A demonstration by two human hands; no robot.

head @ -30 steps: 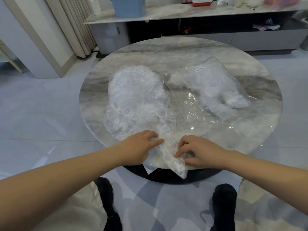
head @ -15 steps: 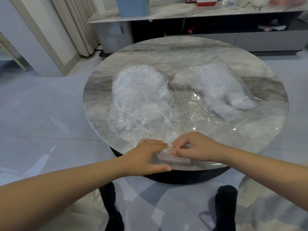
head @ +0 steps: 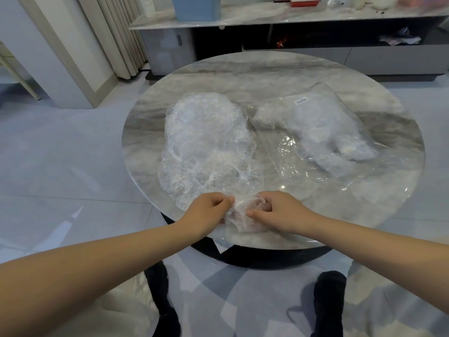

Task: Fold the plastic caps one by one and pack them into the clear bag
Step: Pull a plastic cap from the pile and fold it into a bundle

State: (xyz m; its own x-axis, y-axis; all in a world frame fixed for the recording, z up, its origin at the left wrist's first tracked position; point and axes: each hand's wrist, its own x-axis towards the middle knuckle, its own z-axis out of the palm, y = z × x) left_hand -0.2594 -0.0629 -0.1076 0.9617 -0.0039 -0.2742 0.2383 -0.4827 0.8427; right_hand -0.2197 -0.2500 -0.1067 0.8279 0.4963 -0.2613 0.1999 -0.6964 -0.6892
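Observation:
A heap of loose, crinkled plastic caps (head: 206, 144) lies on the left half of the round marble table (head: 272, 74). To its right rests the clear bag (head: 323, 132), labelled at its top and partly filled with folded white caps. At the table's near edge, one crumpled plastic cap (head: 245, 215) sits between my hands. My left hand (head: 206, 212) pinches its left side and my right hand (head: 279, 212) pinches its right side, both with fingers curled on the film.
A low grey cabinet (head: 315, 54) with a marble top stands behind the table, carrying a blue container (head: 198, 7) and small items. Curtains (head: 116, 37) hang at the back left. My dark-socked feet (head: 328, 305) rest on the tiled floor below.
The cap hung over the table edge a second ago. Both hands have gathered it up into a small bunch on the tabletop and moved slightly away from me.

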